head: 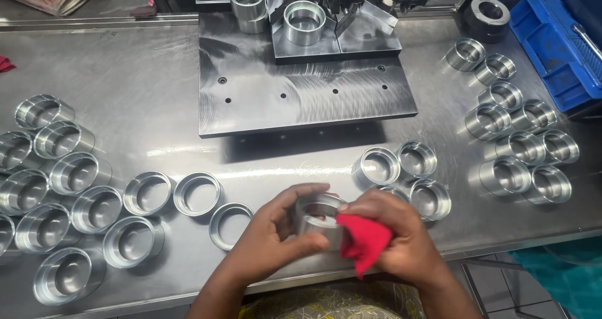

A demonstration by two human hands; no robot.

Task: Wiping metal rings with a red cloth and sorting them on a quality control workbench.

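While the left hand (276, 231) wraps thumb and fingers around a short shiny metal ring sleeve (318, 219) just above the near edge of the brushed steel counter (138, 74), the right hand (392, 234) is closed on a crumpled red cloth (362, 240) pressed against the ring's side. More of the same rings lie in clusters to the left (81, 206) and right (520, 143), and a dark steel gauge plate (301, 93) sits further back.
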